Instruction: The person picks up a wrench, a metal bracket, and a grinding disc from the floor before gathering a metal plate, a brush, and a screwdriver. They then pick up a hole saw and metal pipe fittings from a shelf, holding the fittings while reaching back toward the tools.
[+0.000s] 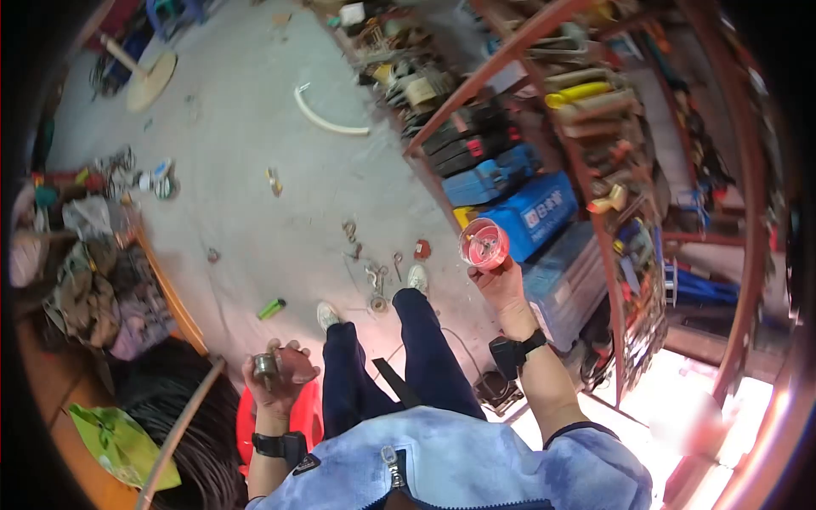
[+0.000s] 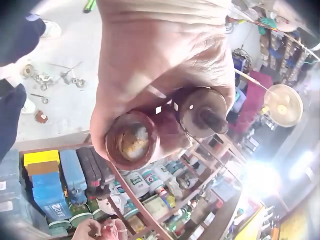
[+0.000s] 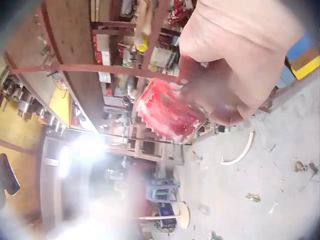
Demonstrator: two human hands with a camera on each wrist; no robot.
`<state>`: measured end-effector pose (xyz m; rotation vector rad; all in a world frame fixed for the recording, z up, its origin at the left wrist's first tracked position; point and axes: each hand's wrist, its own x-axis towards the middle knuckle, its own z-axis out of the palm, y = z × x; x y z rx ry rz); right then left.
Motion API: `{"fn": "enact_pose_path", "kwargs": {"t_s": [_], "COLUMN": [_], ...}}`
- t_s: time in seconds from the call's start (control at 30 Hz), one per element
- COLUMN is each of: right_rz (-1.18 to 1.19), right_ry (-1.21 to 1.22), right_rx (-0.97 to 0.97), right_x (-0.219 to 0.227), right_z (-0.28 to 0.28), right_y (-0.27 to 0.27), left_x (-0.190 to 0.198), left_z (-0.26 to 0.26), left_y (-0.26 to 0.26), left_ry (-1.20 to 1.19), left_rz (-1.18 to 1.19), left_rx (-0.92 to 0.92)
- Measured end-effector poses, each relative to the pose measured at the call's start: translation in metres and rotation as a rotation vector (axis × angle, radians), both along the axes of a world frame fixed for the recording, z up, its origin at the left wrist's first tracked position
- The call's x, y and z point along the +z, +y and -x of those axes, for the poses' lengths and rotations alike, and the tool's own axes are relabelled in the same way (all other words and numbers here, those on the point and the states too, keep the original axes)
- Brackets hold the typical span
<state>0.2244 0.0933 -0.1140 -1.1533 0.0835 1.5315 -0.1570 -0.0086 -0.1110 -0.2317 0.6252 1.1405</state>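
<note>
My left hand point(image 1: 285, 378) holds small metal pieces at its palm, in front of my body. The left wrist view shows two of them under the curled fingers: a hollow round cup-like piece point(image 2: 134, 140) with a rusty inside, and a dark metal cylinder point(image 2: 204, 112) with a short stub. My right hand point(image 1: 500, 293) is farther forward on the right and pinches a red round plastic tub point(image 1: 486, 245) by its side. Small dark bits lie inside the tub. From the right wrist view, its outer wall point(image 3: 167, 110) looks streaked red and white.
Right of me stands a metal-framed rack point(image 1: 586, 170) packed with tools, with blue cases point(image 1: 531, 212) low beside it. On the floor lie a curved white pipe point(image 1: 327, 119), a green object point(image 1: 272, 308) and loose metal parts point(image 1: 376, 285). A red stool point(image 1: 308, 412) stands under my left hand.
</note>
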Motion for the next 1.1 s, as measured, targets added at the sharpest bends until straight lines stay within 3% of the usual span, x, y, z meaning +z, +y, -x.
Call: {"fn": "enact_pose_path", "kwargs": {"t_s": [0.17,0.3,0.37,0.47,0.67,0.8,1.1], "right_rz": [-0.195,-0.352,-0.355,-0.292,-0.499,-0.517,-0.604], "right_ry": [0.107,0.06,-0.067,-0.069,-0.127,-0.15,-0.211], "right_rx": [-0.107,-0.208,-0.274,-0.391,-0.515,-0.631,-0.681], "right_x": [0.052,0.094,0.114,0.155,0.172,0.186,0.199], "right_z": [-0.037,-0.045,-0.05,-0.053,-0.084,-0.097,-0.1], "right_y": [-0.051,-0.08,-0.088,-0.109,-0.175,-0.212,-0.237], "left_x": [0.076,0.098,0.106,0.113,0.131,0.137,0.154], "left_z": [0.007,0.014,0.014,0.007,-0.022,-0.035,-0.046], "left_y": [0.001,0.006,0.011,0.023,0.05,0.061,0.076], "left_ry": [0.09,0.042,0.0,-0.006,-0.091,-0.152,-0.153], "left_rz": [-0.087,-0.185,-0.22,-0.263,-0.271,-0.226,-0.208], "left_rx": [0.007,0.042,0.06,0.052,0.033,0.026,0.01]}}
